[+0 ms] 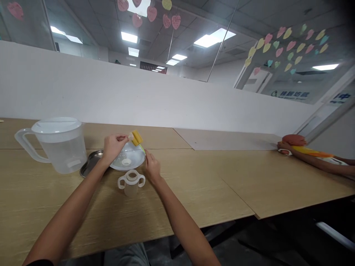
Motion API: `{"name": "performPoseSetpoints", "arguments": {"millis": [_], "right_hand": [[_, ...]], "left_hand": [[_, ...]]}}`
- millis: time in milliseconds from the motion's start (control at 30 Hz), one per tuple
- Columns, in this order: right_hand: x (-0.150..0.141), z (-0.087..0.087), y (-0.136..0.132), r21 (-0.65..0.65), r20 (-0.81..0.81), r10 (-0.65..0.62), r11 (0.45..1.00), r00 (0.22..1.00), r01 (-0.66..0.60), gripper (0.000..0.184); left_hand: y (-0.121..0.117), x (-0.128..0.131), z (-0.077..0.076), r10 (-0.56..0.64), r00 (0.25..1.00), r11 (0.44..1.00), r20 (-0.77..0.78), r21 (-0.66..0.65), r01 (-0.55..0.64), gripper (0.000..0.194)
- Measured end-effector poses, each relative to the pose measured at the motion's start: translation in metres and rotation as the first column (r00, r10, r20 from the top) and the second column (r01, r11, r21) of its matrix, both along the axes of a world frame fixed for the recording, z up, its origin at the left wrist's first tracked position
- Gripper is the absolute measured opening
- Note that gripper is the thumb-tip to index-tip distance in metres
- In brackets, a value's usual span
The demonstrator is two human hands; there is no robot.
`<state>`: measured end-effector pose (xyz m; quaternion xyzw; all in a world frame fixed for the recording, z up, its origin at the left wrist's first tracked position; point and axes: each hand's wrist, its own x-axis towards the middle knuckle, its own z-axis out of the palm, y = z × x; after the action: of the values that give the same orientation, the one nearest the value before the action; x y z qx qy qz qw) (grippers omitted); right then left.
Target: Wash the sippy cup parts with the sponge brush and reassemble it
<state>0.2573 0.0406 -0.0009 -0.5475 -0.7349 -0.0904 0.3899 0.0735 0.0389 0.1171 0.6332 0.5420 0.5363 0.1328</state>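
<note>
My left hand (113,147) pinches a small clear bottle nipple (130,136) above a white bowl (133,160). In my right hand (152,167) is the thin handle of a sponge brush (137,138), whose yellow head touches or lies right beside the nipple. A white ring-shaped piece (126,162) sits inside the bowl. Just in front of the bowl, a two-handled baby bottle (131,183) stands upright with its top uncovered. The fingertips of both hands are partly hidden.
A lidded clear pitcher (62,147) with liquid stands at the left, beside a metal tray (90,164) partly behind my left forearm. At the far right, another person's arm (318,160) reaches across the table to a doll (295,140). A low white wall (124,96) runs behind the table.
</note>
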Motion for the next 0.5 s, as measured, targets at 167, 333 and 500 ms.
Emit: {"name": "performPoseSetpoints", "arguments": {"millis": [167,333,500], "right_hand": [[0.0025,-0.0011,0.0007,0.047,0.033,0.012,0.999,0.999,-0.014,0.046],[0.0018,-0.0017,0.0000,0.075,0.036,0.044,0.996,0.998,-0.047,0.046],[0.0017,-0.0049,0.0024,0.080,0.082,0.046,0.995,0.996,-0.052,0.048]], "left_hand": [[0.0009,-0.0013,-0.0030,0.045,0.996,0.998,-0.077,0.047,-0.042,0.027],[0.0012,-0.0037,-0.0047,0.051,0.985,0.994,-0.163,0.099,-0.035,0.026],[-0.0005,-0.0021,-0.0041,0.081,0.950,0.993,-0.301,0.110,-0.050,0.026]]}}
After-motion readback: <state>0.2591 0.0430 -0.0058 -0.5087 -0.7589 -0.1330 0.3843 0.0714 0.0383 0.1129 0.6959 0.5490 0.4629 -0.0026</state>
